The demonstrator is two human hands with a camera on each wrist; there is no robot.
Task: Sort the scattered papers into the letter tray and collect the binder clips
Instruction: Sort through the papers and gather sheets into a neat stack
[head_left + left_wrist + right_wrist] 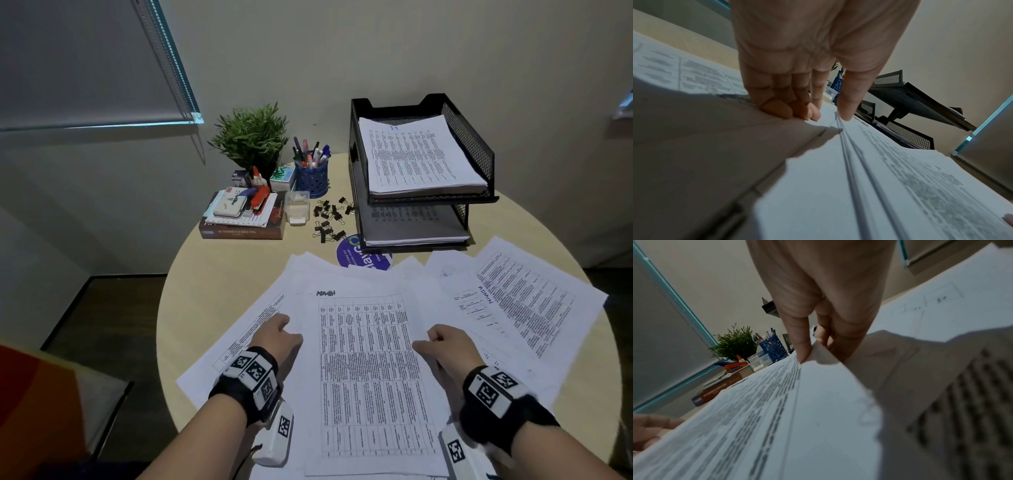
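Observation:
A stack of printed papers (pixel 366 370) headed ADMIN lies before me on the round table. My left hand (pixel 291 330) grips its left edge: in the left wrist view the thumb lies on top and the curled fingers (pixel 777 108) press beside the sheet edges. My right hand (pixel 428 339) pinches the right edge, and the right wrist view shows the paper corner (pixel 824 356) curling up between thumb and fingers. More loose sheets (pixel 524 298) fan out on both sides. The black two-tier letter tray (pixel 479 150) holds papers on both levels. Several black binder clips (pixel 330 216) lie left of it.
A blue pen cup (pixel 311 174), a potted plant (pixel 251 137), a small clear box (pixel 297 205) and a book (pixel 243 229) piled with a stapler and glue stand at the back left. A blue round sticker (pixel 359 257) shows before the tray. The table edge (pixel 164 308) curves left.

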